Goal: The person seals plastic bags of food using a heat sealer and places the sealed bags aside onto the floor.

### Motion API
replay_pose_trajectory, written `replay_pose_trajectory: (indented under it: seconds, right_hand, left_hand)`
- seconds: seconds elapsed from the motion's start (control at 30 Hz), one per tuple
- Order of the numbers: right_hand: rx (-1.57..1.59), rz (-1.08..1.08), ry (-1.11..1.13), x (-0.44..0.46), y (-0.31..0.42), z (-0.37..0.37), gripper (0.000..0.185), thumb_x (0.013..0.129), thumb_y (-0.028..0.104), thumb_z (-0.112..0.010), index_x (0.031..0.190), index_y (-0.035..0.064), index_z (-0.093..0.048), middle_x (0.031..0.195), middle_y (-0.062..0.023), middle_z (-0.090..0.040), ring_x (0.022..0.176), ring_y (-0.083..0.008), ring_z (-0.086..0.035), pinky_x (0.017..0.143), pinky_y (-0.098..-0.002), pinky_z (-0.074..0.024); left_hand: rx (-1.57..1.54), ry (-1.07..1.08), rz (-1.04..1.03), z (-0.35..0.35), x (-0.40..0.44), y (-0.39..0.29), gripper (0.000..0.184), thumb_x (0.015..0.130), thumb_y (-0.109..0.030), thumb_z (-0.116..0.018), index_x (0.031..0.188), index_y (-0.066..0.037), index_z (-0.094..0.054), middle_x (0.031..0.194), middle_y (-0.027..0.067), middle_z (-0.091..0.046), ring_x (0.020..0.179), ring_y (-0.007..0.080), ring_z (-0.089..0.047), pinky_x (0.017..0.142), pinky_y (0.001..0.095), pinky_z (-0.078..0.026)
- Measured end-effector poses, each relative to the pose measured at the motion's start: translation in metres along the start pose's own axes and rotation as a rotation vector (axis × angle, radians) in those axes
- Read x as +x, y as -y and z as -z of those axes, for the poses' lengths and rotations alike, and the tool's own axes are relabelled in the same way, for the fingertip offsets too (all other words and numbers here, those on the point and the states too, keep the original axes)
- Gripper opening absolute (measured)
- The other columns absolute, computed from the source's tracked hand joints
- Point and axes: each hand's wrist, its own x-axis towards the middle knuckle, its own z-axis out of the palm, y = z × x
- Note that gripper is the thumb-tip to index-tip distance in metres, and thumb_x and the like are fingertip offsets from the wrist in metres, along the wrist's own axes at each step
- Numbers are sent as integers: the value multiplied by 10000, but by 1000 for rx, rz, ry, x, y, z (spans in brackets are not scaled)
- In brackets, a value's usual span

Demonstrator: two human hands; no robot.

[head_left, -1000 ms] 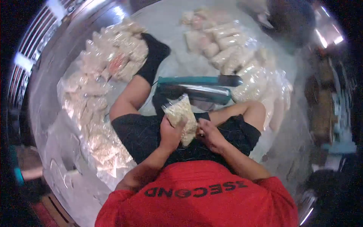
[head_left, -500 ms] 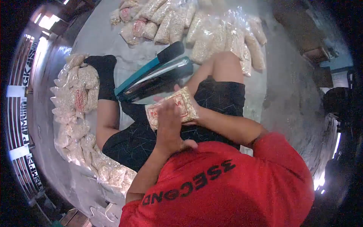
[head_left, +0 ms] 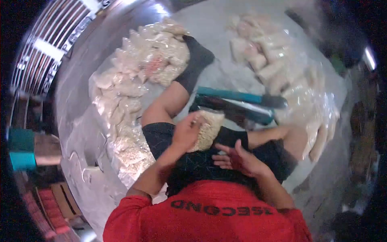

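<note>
My left hand (head_left: 186,132) grips a clear plastic packet of pale beans (head_left: 209,131) by its left side, above my lap. The packet is tilted, its face slightly blurred. Right of it, my right hand (head_left: 244,161) is apart from the packet, fingers spread and palm partly turned up. Just beyond the packet, between my legs, lies a long teal and black tool that looks like a bag sealer (head_left: 234,96), its upper arm raised.
Filled packets (head_left: 121,103) lie in a curved row along my left side. More filled packets (head_left: 282,68) spread ahead and to the right on the grey floor sheet (head_left: 225,68). A teal and tan object (head_left: 24,149) stands far left, above red packages (head_left: 52,205).
My view has swung left. My right hand has come away from under the packet and opened. My left hand has gone from lying flat on the packet to gripping its side.
</note>
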Motion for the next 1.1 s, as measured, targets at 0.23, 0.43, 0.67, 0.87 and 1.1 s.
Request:
replay_pose_trajectory:
  seconds: [0.23,0.43,0.67,0.87,1.1]
  right_hand:
    - [-933,124,-150,-46,110,-24,652,1074,366,-517,1587,36,-285,1411,-163,-582,1204,-201,-601,1041,-355,-480]
    - [-1126,323,-402,-34,234,-35,601,1027,327,-625,1520,47,-427,1253,-133,-679,1115,-184,-635,945,-330,-525]
    - [-1715,219,-961,122,319,184,663,865,543,-739,1157,-47,-663,1076,-200,-723,1013,-313,-711,852,-384,-569]
    - [-2380,290,-1109,194,345,235,660,885,307,-665,1429,6,-443,936,-217,-701,908,-352,-728,727,-471,-605]
    - [-2264,413,-1015,171,398,231,200,890,138,-592,1075,80,-645,934,-195,-721,868,-405,-714,738,-493,-573]
  left_hand:
    - [-40,-698,-62,143,138,33,247,990,-79,-497,1180,16,-624,998,75,-673,885,205,-640,821,346,-518]
    - [-174,-843,-120,100,223,145,538,971,-142,-569,1451,34,-400,1282,202,-575,1062,289,-645,865,386,-550]
    - [197,-221,196,67,229,112,464,942,-304,-682,1307,-26,-611,1127,220,-688,977,351,-679,894,413,-528]
    - [269,-207,143,74,251,137,419,931,-336,-707,1221,-34,-683,1000,197,-717,909,328,-699,839,395,-538]
    - [204,-227,109,71,259,158,435,941,-339,-699,1218,-5,-675,1031,208,-722,932,325,-707,850,398,-540]
